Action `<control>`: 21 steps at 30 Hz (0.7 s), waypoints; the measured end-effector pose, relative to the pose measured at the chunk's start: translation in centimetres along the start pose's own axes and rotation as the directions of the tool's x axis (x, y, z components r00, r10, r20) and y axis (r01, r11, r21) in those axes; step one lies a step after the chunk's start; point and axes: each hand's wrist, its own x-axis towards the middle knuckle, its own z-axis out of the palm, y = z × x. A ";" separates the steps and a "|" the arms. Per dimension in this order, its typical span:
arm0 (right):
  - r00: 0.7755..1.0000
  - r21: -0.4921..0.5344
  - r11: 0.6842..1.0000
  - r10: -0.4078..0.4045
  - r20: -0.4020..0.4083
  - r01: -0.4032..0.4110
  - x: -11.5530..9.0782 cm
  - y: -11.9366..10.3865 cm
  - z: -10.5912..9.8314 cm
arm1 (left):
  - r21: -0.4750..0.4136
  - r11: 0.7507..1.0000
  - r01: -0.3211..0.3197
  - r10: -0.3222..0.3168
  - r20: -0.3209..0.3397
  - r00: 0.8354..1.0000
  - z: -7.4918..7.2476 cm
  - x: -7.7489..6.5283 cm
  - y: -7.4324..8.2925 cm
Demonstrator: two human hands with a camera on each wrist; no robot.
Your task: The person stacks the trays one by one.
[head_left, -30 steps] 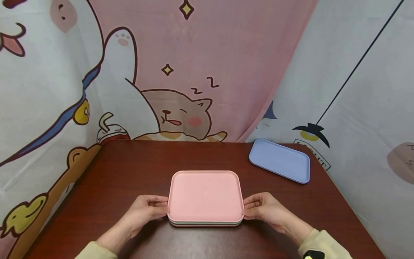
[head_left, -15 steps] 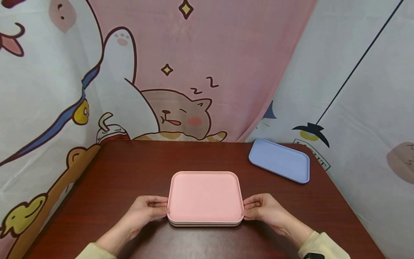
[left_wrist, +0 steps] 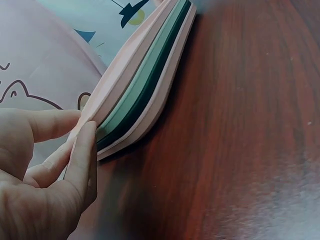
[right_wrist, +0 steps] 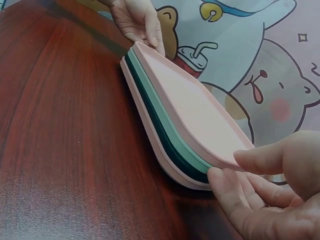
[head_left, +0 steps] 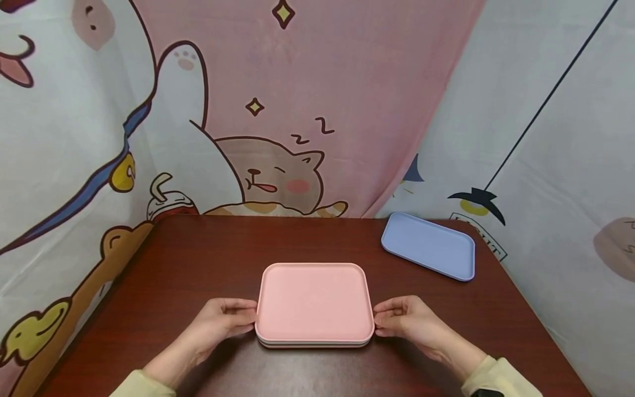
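Observation:
In the head view a stack of rectangular trays lies flat on the table, with a pale pink tray (head_left: 315, 300) on top. Below it the right wrist view shows a light green tray (right_wrist: 165, 125), a dark green tray (right_wrist: 159, 132) and another pink tray (right_wrist: 165, 167) at the bottom. My left hand (head_left: 215, 325) pinches the top tray's left edge between thumb and fingers. On the opposite edge my right hand (head_left: 414, 331) does the same, its thumb on the rim and fingertips against the side. The fingertips' undersides are partly hidden.
A blue tray (head_left: 429, 246) lies askew at the table's back right corner. The dark reddish-brown table (head_left: 198, 259) carries everything. A cartoon-printed cloth (head_left: 372, 82) hangs behind and along the sides.
Both thumbs have shifted slightly up along the tray edges. The top pink tray looks a touch larger and moved slightly. The blue tray stays put.

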 end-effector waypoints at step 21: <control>0.994 0.007 1.000 0.013 -0.106 -0.013 -0.3 -2.0 -2.4 | -0.003 1.000 -0.007 0.007 -0.014 1.000 0.0 2.8 3.8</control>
